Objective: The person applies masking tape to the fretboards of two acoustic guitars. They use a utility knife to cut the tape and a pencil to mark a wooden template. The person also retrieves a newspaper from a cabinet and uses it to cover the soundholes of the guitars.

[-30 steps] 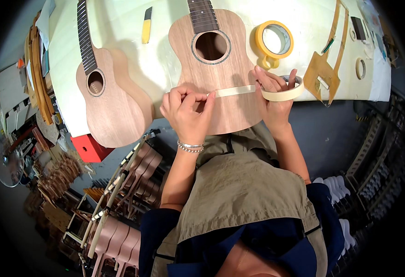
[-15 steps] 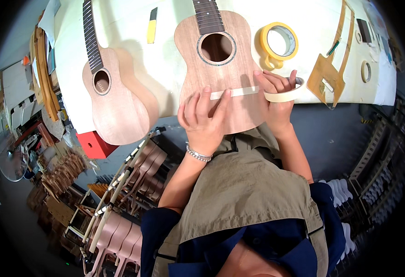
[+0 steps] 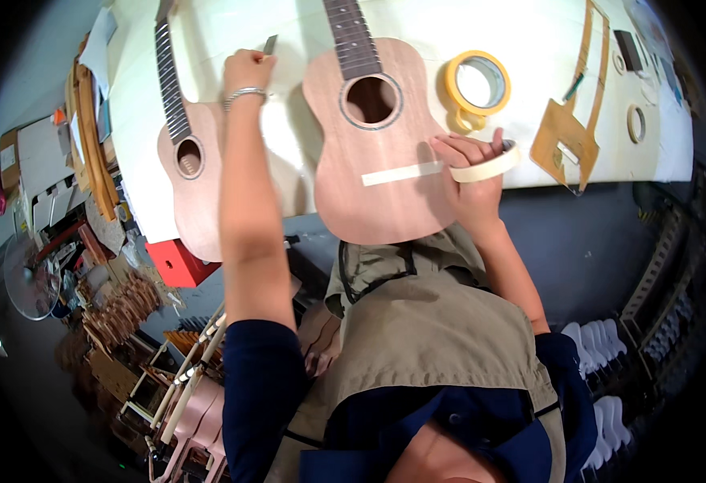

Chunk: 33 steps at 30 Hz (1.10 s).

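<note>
Head view: right hand grips tape roll, strip drawn taut leftward, stuck across near ukulele body for flat lay. Left hand far left, closed on small tool. Spare roll far right.

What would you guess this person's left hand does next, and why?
Probably it brings the small blade-like tool back to the strip of tape. The left hand grips the tool far up the table, while the right hand holds the tape roll, its strip uncut across the nearer ukulele.
</note>
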Motion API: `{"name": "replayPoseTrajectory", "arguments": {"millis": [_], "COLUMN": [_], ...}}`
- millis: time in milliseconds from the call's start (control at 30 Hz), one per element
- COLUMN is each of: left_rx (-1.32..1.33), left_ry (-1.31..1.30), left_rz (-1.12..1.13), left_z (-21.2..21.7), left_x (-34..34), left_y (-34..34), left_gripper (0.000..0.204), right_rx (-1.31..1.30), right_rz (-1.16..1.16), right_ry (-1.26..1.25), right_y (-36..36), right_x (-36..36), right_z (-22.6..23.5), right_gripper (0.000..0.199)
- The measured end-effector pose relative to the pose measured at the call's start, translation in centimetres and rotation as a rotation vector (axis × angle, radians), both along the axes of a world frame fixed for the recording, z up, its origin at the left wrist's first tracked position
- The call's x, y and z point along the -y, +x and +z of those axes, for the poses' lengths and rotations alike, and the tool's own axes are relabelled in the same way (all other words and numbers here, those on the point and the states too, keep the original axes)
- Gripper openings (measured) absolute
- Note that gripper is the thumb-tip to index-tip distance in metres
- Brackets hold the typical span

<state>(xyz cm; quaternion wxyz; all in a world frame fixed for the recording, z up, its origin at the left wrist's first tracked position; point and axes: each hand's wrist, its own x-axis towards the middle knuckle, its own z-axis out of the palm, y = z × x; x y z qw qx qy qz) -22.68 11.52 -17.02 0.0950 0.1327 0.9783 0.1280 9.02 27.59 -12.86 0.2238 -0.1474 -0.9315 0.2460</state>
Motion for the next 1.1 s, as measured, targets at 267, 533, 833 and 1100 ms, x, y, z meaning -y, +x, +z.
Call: {"name": "replayPoseTrajectory", "arguments": {"millis": [267, 533, 833, 1100], "left_rx": [0.691, 1.084, 1.010, 0.139], "left_ry": [0.889, 0.611, 0.599, 0.885], "left_rz": [0.052, 0.054, -0.055, 0.136], "left_z": [8.4, 7.7, 6.7, 10.9], "left_x": [0.8, -2.4, -2.0, 17.0], "left_y": [15.2, 21.3, 21.0, 5.7], "left_gripper": [0.021, 0.017, 0.019, 0.018], "right_rx": [-0.070, -0.091, -0.311, -0.573], "right_rz": [-0.057, -0.029, 0.469, 0.092], "right_ry": [0.019, 0.003, -0.091, -1.275], "right_y": [0.1, 0.2, 2.2, -4.9], "right_x": [-0.4, -0.5, 4.6, 11.9], "right_z": [-0.4, -0.6, 2.8, 4.4], "right_gripper": [0.027, 0.024, 0.031, 0.044]}}
